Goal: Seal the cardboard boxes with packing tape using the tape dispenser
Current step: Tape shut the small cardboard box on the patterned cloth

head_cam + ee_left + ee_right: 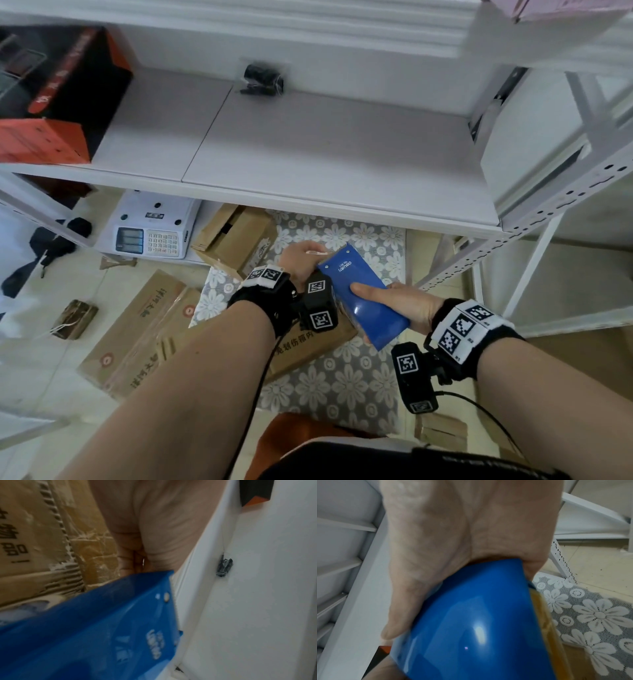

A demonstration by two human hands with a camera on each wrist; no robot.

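1. Head view: the right hand (404,308) grips the blue tape dispenser (363,301) from its right side, thumb laid flat across the blue cover. The left hand (301,260) is at the dispenser's far end, fingers curled and pinching something pale there; whether it is the tape end is too blurred to tell. Both hands are in the air, above a flat cardboard box (144,335) on the floor and a flowered mat (342,380). A smaller open box (236,240) lies under the white shelf (308,150), next to a white weighing scale (150,229). On the shelf are a red and black carton (51,96) and a small black bagged item (262,80).

2. Left wrist view: only here is the taped, crinkled box (42,540) surface seen up close, behind the left hand (147,520). The fingers are closed together just above the dispenser (102,628) edge, which hides the fingertips.

3. Right wrist view: only here the brown tape roll (544,622) shows, along the right edge of the cover (471,622). The right hand (453,534) is wrapped over the cover, thumb down its left side.
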